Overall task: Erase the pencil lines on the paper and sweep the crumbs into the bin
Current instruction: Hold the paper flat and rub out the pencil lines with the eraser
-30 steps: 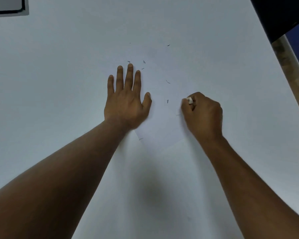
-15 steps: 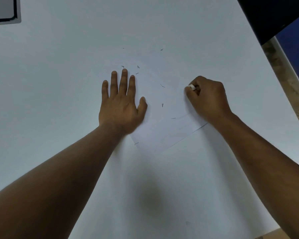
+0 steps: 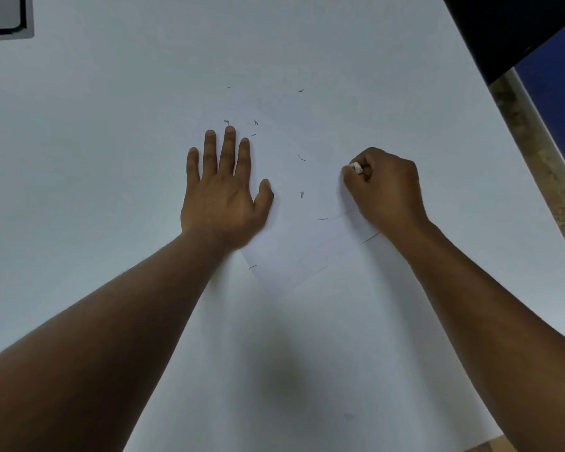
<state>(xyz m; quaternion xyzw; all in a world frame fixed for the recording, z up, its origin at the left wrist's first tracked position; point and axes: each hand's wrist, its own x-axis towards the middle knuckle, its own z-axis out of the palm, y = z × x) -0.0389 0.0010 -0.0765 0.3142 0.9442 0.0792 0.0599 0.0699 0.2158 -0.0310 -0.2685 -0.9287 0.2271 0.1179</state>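
Note:
A white sheet of paper [image 3: 302,243] lies turned at an angle in the middle of the white table [image 3: 111,125]. My left hand [image 3: 224,190] presses flat on the paper's left part, fingers straight. My right hand [image 3: 384,187] is curled round a small white eraser [image 3: 356,167], whose tip touches the paper's right side. Faint pencil lines [image 3: 371,238] run near the paper's lower right edge. Several dark eraser crumbs [image 3: 302,194] are scattered on the paper and just beyond its far end. No bin is in view.
A dark-framed flat object [image 3: 4,14] sits at the table's far left corner. A black object [image 3: 516,31] overhangs the far right corner. The table's right edge [image 3: 470,148] runs diagonally, with a speckled floor strip [image 3: 535,151] beyond it.
My right hand with the eraser has moved up and to the right along the paper, uncovering the pencil lines by the lower right edge. My left hand stays flat in place.

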